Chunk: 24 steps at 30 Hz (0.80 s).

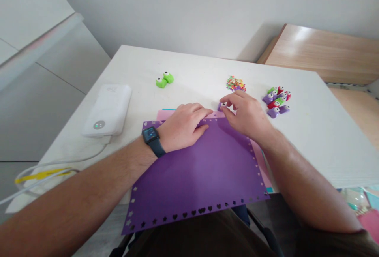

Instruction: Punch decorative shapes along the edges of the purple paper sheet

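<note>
A purple paper sheet with small shapes punched along its edges lies on the white table, over pink and teal sheets. My left hand, with a dark watch on its wrist, rests flat on the sheet's far edge with fingers together. My right hand pinches a small purple paper punch at that same far edge. Two green punches sit further back on the table.
A white power bank with a cable lies at the left. A pile of colourful paper cutouts and a cluster of several small punches sit at the right. A wooden surface adjoins the table's far right.
</note>
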Motion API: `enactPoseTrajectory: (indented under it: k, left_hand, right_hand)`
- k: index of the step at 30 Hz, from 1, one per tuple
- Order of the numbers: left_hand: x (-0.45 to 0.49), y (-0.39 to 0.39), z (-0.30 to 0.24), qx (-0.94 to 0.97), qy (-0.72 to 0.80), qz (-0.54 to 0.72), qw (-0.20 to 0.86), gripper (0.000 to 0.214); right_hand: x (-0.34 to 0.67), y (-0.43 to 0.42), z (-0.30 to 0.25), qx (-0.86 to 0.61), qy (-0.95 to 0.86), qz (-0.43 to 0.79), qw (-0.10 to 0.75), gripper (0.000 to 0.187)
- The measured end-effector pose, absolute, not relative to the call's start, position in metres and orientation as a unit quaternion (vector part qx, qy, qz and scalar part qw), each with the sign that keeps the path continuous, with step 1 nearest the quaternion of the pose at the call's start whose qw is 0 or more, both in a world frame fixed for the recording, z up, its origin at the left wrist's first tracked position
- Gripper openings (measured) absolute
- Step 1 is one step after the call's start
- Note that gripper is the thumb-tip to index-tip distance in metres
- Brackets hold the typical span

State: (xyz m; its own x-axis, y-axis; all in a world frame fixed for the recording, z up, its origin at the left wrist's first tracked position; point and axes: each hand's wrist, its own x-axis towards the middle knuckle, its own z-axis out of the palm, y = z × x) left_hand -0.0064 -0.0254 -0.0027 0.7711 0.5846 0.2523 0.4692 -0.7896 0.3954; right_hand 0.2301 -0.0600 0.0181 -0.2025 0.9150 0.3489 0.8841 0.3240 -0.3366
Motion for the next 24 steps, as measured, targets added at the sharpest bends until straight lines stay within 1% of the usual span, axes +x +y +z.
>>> enactPoseTrajectory:
  k: [2, 6, 9, 11, 18, 24]
  left_hand:
    - [-0.007, -0.026, -0.003, 0.928, 0.288, 0.178, 0.157, 0.034]
    - [-0.007, -0.026, -0.002, 0.927, 0.295, 0.174, 0.152, 0.034]
    - [-0.007, -0.026, -0.002, 0.927, 0.298, 0.172, 0.149, 0.033]
    - [-0.006, -0.026, -0.002, 0.927, 0.298, 0.17, 0.148, 0.033]
    - [-0.006, -0.026, -0.002, 0.928, 0.299, 0.166, 0.15, 0.033]
    - [-0.006, -0.026, -0.003, 0.928, 0.297, 0.167, 0.15, 0.033]
  right_hand:
    - [0.225, -0.063, 0.022, -0.573, -0.787, 0.061, 0.221, 0.017]
    - [0.217, -0.065, 0.026, -0.593, -0.79, 0.089, 0.125, 0.023]
    - [0.215, -0.063, 0.026, -0.618, -0.777, 0.088, 0.083, 0.026]
    - [0.214, -0.062, 0.025, -0.627, -0.77, 0.092, 0.076, 0.026]
    - [0.213, -0.061, 0.02, -0.631, -0.764, 0.093, 0.098, 0.025]
    - [0.21, -0.062, 0.017, -0.634, -0.764, 0.074, 0.091, 0.025]
